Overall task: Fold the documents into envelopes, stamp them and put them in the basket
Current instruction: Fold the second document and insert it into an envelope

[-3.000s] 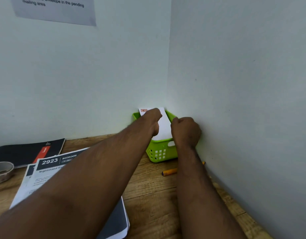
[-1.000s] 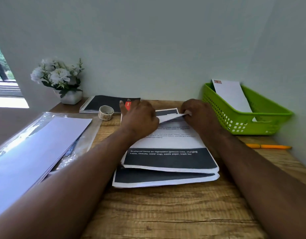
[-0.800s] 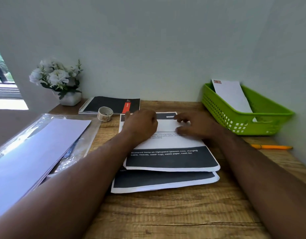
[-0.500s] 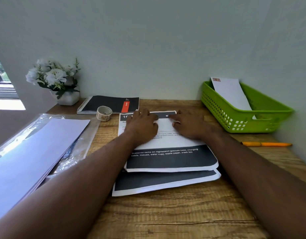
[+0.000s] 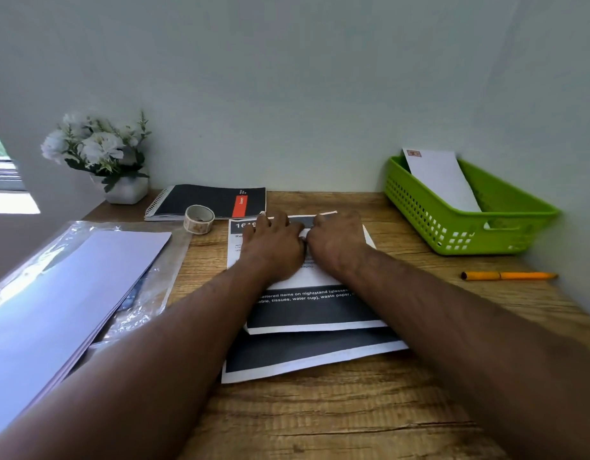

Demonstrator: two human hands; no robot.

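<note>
While both hands sit on the top sheet of the paper stack in the middle of the tabletop, I'm reading this as the first fold getting set up. My left hand lies flat on the page, fingers straight, pressing it down. My right hand is just beside it, touching thumb to thumb, fingers reaching to the far edge where a strip of paper lifts slightly; whether that grip pinches the edge or only presses it, I cannot tell.

Judging the sheet: light, thin, floppy, and likely to slide over the second sheet beneath it. I'd take it at the far corners, bring them toward me, then run the crease flat.

Readable print: "161" in white on the dark header by my left fingers, and lower down "attered items on nightstand (glasses… tissues, water cup), waste paper". Smaller lines are too fine to read.

Far right, the green basket already has one stamped envelope leaning in it. The stamp roll sits far left of the stack, and blank envelopes lie at the left.
</note>
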